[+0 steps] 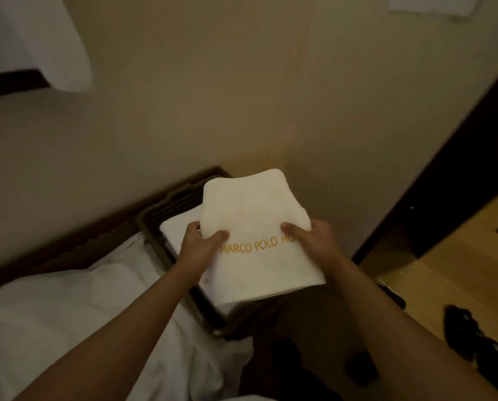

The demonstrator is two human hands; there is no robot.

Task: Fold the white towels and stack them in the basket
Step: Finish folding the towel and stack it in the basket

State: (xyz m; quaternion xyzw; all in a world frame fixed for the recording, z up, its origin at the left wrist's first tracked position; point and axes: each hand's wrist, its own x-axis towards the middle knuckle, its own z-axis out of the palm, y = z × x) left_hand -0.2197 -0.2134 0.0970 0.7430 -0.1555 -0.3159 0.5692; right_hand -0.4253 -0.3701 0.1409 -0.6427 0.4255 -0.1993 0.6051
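A folded white towel (253, 215) with gold lettering is held in the air above a dark brown slatted basket (166, 204). My left hand (203, 244) grips its left edge, thumb on top. Its right edge is gripped the same way by my right hand (311, 238). Inside the basket lies another folded white towel (178, 227), partly hidden under the held one. The basket's near rim (210, 314) shows below the held towel.
A bed with rumpled white sheets (68, 314) fills the lower left, touching the basket. A beige wall rises behind. At right are a dark wooden door frame (444, 183), wood floor (458, 256) and dark items (470, 340) on the floor.
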